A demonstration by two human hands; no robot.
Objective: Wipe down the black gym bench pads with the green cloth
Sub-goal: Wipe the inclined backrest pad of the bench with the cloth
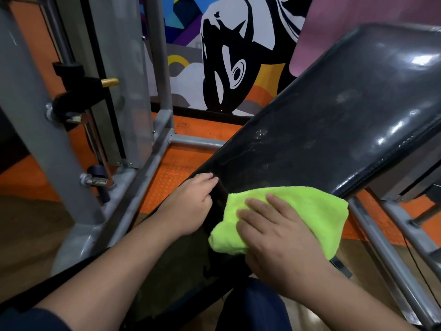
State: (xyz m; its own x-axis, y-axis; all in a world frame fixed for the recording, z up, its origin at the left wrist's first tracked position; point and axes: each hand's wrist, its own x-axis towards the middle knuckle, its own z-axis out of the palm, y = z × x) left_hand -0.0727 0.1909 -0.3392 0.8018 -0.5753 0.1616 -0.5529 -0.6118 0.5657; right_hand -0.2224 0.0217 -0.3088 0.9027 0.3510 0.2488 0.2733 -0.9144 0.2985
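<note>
The black inclined back pad (pixel 334 120) of the gym bench rises to the upper right, glossy with dull smudges. A lower black seat pad (pixel 181 278) runs toward me between my arms. The bright green cloth (pixel 317 211) lies folded at the foot of the back pad. My right hand (pixel 279 237) lies flat on the cloth with straight fingers and presses it against the pad. My left hand (pixel 191 204) rests at the left edge of the pads, its fingers curled over the rim where the two pads meet.
A grey steel machine frame (pixel 152 149) with posts, a black knob and a brass pin (pixel 109 82) stands on the left. Orange rubber floor (pixel 167 168) lies under the bench. The bench's grey legs (pixel 386 244) angle down at right. A painted mural wall (pixel 224 58) is behind.
</note>
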